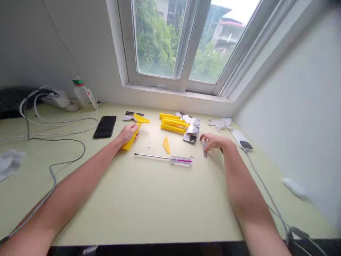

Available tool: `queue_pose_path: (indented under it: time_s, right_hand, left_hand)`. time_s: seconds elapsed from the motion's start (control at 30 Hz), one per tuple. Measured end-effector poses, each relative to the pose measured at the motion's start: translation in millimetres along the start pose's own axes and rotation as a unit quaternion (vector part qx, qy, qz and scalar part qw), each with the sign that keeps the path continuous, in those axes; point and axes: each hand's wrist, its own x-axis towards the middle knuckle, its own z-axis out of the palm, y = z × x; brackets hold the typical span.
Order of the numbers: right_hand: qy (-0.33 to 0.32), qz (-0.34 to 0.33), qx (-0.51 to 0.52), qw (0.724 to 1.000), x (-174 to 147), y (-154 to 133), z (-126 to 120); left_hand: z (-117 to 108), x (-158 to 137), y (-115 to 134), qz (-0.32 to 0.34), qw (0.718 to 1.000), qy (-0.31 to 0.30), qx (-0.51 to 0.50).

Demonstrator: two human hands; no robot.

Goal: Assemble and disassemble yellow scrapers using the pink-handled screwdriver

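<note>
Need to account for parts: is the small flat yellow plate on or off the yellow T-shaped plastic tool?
Off: the plate lies on the pale tabletop, apart from the tool in the left hand.

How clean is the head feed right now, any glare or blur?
Head view, top: the window is bright, blown out to white at its upper right; head view, left edge: the crumpled white thing is smeared; head view, centre: the yellow scraper and screwdriver look clearer, shadows soft.

The scraper (141,119) looks like smooth plastic, the screwdriver shaft (153,156) glossy metal, the thin strip (205,154), though blurred, perhaps metal.
</note>
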Motion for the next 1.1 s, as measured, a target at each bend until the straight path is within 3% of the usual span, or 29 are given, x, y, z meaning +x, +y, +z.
queue_pose_path:
  time_s: [0.27, 0.47, 0.67, 0.8, 0.87, 0.93, 1.0, 1.1]
  right_hand:
    - [0.006, 0.003, 0.072, 0.997, 3.4, 11.3, 1.9]
    - [0.055, -0.042, 0.170, 0.983, 1.0, 9.7, 0.0]
    - [0.118, -0.081, 0.298, 0.944, -11.8, 11.4, -1.5]
    - [0.226, -0.063, 0.381, 0.894, -39.4, 9.9, -19.1]
    - [0.311, -0.066, 0.420, 0.850, -57.9, -0.9, -31.1]
    - [0.354, -0.120, 0.419, 0.827, -75.1, -21.7, -39.5]
    - [0.353, -0.195, 0.383, 0.831, -86.5, -49.8, -40.9]
    - [0.246, -0.294, 0.322, 0.866, -89.7, -90.2, -32.1]
  left_hand:
    - [0.6, 0.2, 0.3, 0.007, 1.000, -0.014, 0.006]
    - [0.6, -1.9, 5.4, 0.019, 0.999, -0.025, 0.010]
    - [1.8, -4.7, 14.5, 0.038, 0.998, -0.034, 0.031]
    - [8.1, -17.5, 34.8, 0.071, 0.993, -0.062, 0.068]
    - [16.7, -29.6, 48.7, 0.090, 0.987, -0.099, 0.088]
    - [28.2, -45.0, 62.9, 0.129, 0.968, -0.166, 0.140]
    - [39.6, -61.9, 75.5, 0.164, 0.939, -0.228, 0.198]
    - [51.4, -84.8, 88.8, 0.179, 0.911, -0.283, 0.241]
